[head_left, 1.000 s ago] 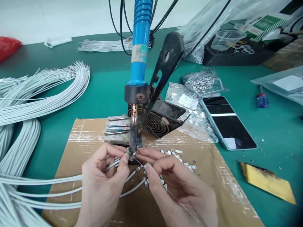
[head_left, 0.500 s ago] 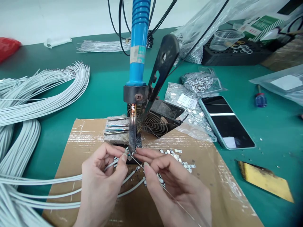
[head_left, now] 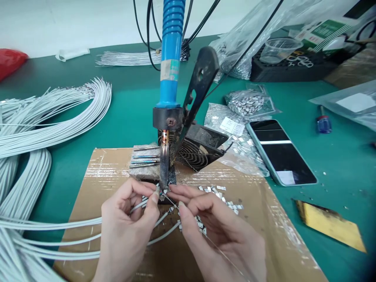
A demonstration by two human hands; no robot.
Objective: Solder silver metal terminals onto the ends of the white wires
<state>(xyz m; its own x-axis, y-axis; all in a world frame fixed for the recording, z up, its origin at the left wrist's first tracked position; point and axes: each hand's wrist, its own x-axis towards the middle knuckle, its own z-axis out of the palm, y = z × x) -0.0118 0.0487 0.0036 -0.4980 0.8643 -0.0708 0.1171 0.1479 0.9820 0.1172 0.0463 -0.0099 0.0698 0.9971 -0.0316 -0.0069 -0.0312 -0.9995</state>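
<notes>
A blue-handled soldering iron (head_left: 170, 84) hangs tip down in a black clamp (head_left: 167, 118), its dark tip between my fingertips. My left hand (head_left: 132, 219) is closed, thumb and forefinger pinching the end of a white cable (head_left: 79, 224) just left of the tip. A thin strand of solder wire (head_left: 221, 252) runs through my right hand (head_left: 214, 223), pinched between thumb and fingers, and its end reaches the iron's tip. The joint itself is too small to make out. Small metal tabs (head_left: 235, 206) lie scattered beyond and below my right fingers.
White cable bundles (head_left: 73, 121) cover the left side. Brown cardboard (head_left: 102, 168) lies under my hands. Behind the iron stands a small black fan (head_left: 199, 149). Rightward are bagged metal tabs (head_left: 246, 102), a phone (head_left: 283, 152), a yellow sponge (head_left: 331, 227) and a screwdriver (head_left: 323, 122).
Almost nothing differs. The right hand has shifted very slightly right and down, and the view has moved a touch. Both hands keep their pinch at the iron's tip.
</notes>
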